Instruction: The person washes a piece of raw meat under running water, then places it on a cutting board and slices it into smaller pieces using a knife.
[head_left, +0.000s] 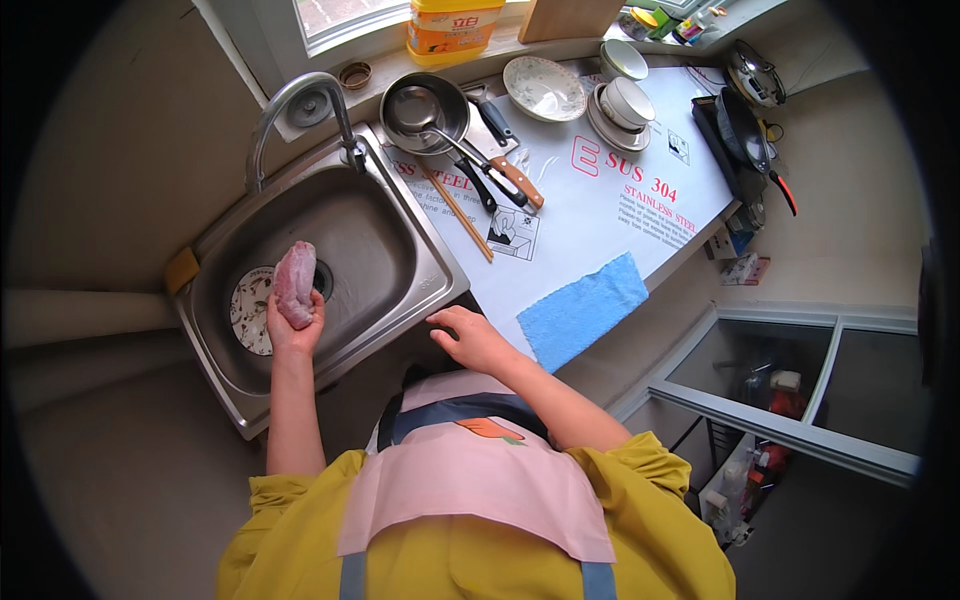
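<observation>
A piece of raw pinkish meat (297, 279) rests in my left hand (295, 330), palm up over the stainless steel sink (360, 225). Beneath it, in the basin, lies a white plate with a plant pattern (251, 309), partly hidden by the hand and meat. The drain (323, 280) shows just to the right of the meat. My right hand (469, 337) holds nothing; it hovers near the sink's front right corner with its fingers apart and slightly bent. The curved metal faucet (289, 90) stands at the back of the sink.
On the film-covered counter are a saucepan (390, 131) with a ladle, a cleaver (517, 180), chopsticks (459, 214), a patterned bowl (545, 88), stacked bowls (628, 105) and a blue cloth (585, 307). A frying pan (742, 127) sits far right. A yellow sponge (182, 271) lies on the sink's left rim.
</observation>
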